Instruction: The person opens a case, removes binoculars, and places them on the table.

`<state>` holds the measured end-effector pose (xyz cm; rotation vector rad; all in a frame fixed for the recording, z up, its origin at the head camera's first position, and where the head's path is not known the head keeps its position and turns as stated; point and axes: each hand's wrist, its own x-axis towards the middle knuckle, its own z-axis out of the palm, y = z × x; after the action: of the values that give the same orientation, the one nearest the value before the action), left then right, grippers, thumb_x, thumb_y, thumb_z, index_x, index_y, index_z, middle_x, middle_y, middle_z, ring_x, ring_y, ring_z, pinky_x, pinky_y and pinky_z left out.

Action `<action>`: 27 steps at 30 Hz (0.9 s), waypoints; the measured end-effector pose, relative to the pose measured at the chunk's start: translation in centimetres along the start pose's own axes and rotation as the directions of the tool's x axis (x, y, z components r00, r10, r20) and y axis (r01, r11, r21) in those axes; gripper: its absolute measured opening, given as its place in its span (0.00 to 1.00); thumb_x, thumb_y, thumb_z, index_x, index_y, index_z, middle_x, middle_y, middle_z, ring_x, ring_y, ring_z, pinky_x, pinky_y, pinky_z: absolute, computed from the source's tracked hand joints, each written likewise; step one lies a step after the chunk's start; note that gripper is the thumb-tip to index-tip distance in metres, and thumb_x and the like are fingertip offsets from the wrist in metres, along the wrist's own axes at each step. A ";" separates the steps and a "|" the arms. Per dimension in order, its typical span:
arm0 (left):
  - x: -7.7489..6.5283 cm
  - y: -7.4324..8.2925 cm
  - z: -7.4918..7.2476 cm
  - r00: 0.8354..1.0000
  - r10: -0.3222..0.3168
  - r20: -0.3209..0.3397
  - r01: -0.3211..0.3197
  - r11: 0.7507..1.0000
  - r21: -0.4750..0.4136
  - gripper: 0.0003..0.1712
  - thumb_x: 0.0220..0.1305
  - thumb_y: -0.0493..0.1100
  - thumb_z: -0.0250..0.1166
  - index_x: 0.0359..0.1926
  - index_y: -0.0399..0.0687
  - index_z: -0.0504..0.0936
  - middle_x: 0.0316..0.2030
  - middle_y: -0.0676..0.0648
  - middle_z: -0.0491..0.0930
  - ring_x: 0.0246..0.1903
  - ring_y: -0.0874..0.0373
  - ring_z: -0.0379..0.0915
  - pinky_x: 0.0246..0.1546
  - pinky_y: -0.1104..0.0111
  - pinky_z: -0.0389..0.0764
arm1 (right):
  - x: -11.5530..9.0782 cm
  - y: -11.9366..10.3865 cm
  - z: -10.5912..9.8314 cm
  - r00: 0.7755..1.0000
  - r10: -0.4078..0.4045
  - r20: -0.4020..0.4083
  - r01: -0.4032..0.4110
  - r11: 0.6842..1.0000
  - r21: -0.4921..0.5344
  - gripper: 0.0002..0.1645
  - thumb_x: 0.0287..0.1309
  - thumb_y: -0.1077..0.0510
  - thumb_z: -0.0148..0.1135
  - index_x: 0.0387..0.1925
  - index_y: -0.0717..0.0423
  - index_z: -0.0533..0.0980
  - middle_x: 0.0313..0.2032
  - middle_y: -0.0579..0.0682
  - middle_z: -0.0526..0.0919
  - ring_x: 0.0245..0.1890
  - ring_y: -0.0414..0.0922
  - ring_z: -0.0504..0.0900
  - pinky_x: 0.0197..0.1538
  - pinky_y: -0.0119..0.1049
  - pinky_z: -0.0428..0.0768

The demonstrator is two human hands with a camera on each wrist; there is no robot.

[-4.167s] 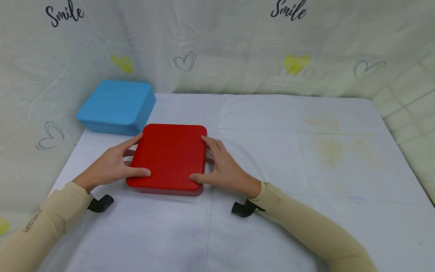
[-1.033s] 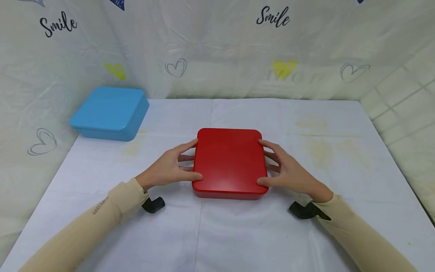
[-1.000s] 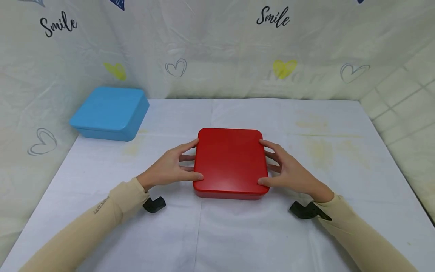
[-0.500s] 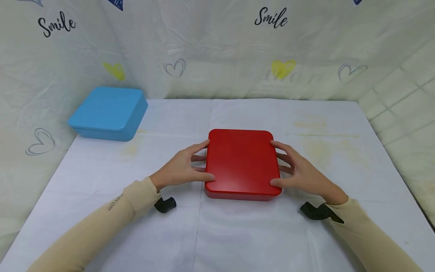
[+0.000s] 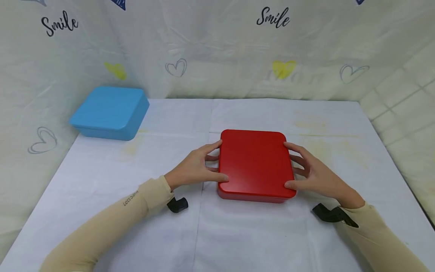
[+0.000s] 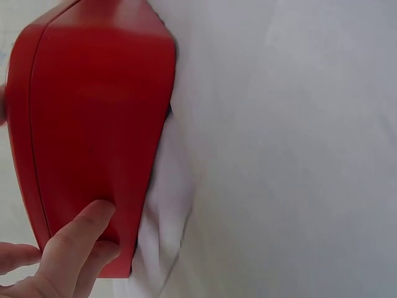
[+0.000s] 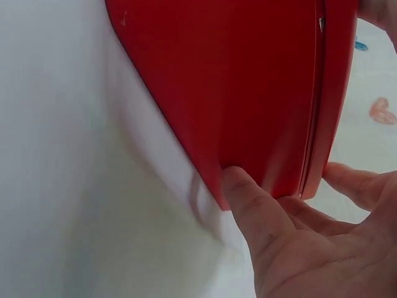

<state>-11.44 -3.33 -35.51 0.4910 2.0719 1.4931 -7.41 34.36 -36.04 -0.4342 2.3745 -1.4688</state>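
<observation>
A red lidded box (image 5: 255, 164) lies flat on the white cloth, right of the middle in the head view. My left hand (image 5: 195, 168) grips its left side, thumb on the lid's near corner and fingertips against the side wall. On the opposite side, my right hand (image 5: 316, 173) grips it likewise, its thumb at the near right corner. The left wrist view shows fingers (image 6: 74, 248) against the box's side (image 6: 99, 118). In the right wrist view, fingers (image 7: 251, 205) touch the other side wall near its lower edge. The box's contents are hidden under the lid.
A blue lidded box (image 5: 108, 107) stands at the table's back left corner. White cloth (image 5: 251, 238) covers the table, with faint yellowish stains at the right. A printed curtain (image 5: 221, 45) hangs behind the back edge.
The red box has moved right across the table with both hands on it, from beside the blue box to right of the middle. The blue box stays in place; the view has shifted slightly.
</observation>
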 end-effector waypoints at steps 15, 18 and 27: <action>1.6 0.6 3.1 1.000 0.000 0.001 0.000 1.000 -0.027 0.62 0.54 0.49 0.82 0.82 0.64 0.53 0.77 0.59 0.59 0.69 0.51 0.73 0.56 0.64 0.87 | -2.4 1.1 -1.9 0.998 -0.063 -0.028 0.063 0.998 0.017 0.58 0.58 0.74 0.68 0.82 0.46 0.50 0.79 0.45 0.54 0.68 0.26 0.67 0.60 0.16 0.77; 2.0 0.7 3.7 1.000 0.011 0.015 -0.011 0.999 -0.036 0.62 0.54 0.49 0.81 0.82 0.63 0.52 0.77 0.57 0.60 0.70 0.51 0.71 0.56 0.64 0.87 | -2.8 1.4 -2.5 0.998 -0.057 -0.037 0.058 0.998 0.016 0.58 0.58 0.75 0.67 0.82 0.48 0.51 0.79 0.44 0.55 0.68 0.27 0.68 0.58 0.18 0.80; 2.8 0.9 5.3 0.998 0.049 0.033 -0.048 0.998 -0.047 0.63 0.54 0.49 0.81 0.83 0.61 0.51 0.76 0.56 0.61 0.69 0.51 0.70 0.54 0.66 0.87 | -4.0 2.2 -3.9 0.999 0.014 -0.041 -0.012 1.000 0.028 0.55 0.61 0.75 0.64 0.82 0.47 0.50 0.77 0.39 0.58 0.65 0.26 0.72 0.50 0.28 0.88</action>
<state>-10.42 2.52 -36.57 0.5487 2.0074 1.5466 -5.59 40.07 -35.91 -0.3845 2.3810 -1.5175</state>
